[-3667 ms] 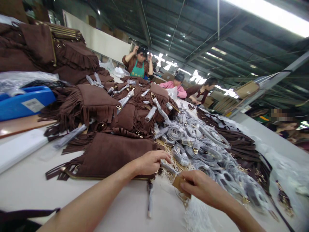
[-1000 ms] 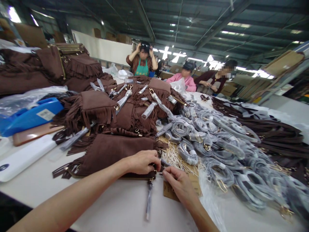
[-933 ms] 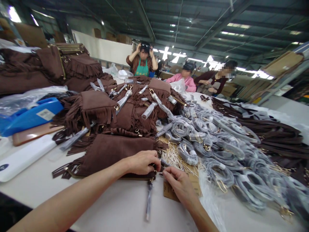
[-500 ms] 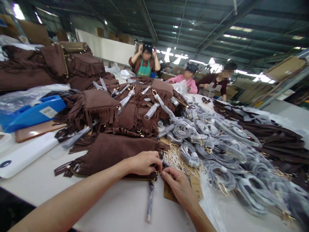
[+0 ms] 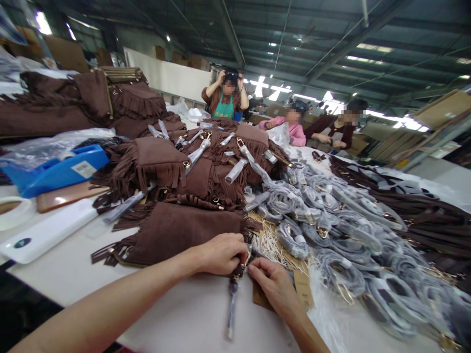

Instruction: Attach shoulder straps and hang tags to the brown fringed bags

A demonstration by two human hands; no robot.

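A brown fringed bag [image 5: 184,228] lies flat in front of me, its zipped edge toward me. My left hand [image 5: 222,253] is closed at the bag's right corner, fingers curled by a small gold clasp [image 5: 247,256]. My right hand [image 5: 274,279] is just to the right, thumb and index finger pinched near the clasp. What the right fingertips hold is too small to make out. A plastic-wrapped zipper pull [image 5: 231,310] hangs from the bag's corner onto the table. Brown card tags [image 5: 302,289] with white strings [image 5: 274,243] lie partly under the right hand.
More fringed bags [image 5: 162,156] are heaped behind. Coiled plastic-wrapped straps [image 5: 312,201] cover the right side, with dark brown straps [image 5: 423,215] beyond. A blue tape dispenser [image 5: 59,169], a tape roll [image 5: 14,211] and a white device [image 5: 47,235] are left. Several people sit opposite.
The view has shifted slightly, moving the scene a little rightward. Both hands stay at the bag's corner, and the gold clasp now shows more clearly between them.
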